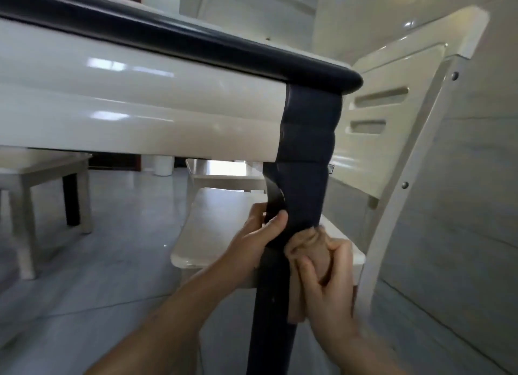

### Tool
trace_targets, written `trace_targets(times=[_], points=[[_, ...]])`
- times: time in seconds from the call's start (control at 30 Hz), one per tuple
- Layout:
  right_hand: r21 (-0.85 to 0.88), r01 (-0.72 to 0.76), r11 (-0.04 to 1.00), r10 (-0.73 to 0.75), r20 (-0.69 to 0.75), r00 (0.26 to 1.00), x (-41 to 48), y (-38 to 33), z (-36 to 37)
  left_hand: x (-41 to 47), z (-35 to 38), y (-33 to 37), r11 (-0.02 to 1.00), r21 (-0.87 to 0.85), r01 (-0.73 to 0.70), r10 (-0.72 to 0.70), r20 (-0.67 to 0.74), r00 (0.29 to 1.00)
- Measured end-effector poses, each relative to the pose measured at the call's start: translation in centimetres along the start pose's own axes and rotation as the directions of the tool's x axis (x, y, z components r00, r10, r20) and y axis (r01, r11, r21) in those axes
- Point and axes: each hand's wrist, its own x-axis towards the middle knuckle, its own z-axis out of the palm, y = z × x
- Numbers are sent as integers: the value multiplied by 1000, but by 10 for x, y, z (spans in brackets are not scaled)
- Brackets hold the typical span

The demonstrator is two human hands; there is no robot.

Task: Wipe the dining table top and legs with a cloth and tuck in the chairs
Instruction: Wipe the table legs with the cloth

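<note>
I look from low down at a corner of the dining table (pixel 134 94), which has a glossy cream apron and a dark rounded top edge. Its dark leg (pixel 302 161) runs down the middle of the view. My left hand (pixel 258 234) wraps around the leg from the left, thumb in front. My right hand (pixel 325 279) presses a bunched tan cloth (pixel 311 251) against the leg's right side. A cream chair (pixel 392 139) stands just behind the leg, its seat partly under the table.
A second cream chair or stool (pixel 42 172) stands under the table at the left. Another seat (pixel 224 175) shows further back beneath the apron. The floor (pixel 112 262) is pale glossy tile. A light wall lies to the right.
</note>
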Motion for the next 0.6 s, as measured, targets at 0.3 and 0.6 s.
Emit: trace_targets(times=[0.3,0.6], points=[[-28,-34,999,35,19,999,3,-4,-3,1,-4,-4,995,101,-4,6,-15,1000],[-31,-252,967,254,159,954,-88,49,0,2,-10,-5,971,238,-8,7,5,1000]])
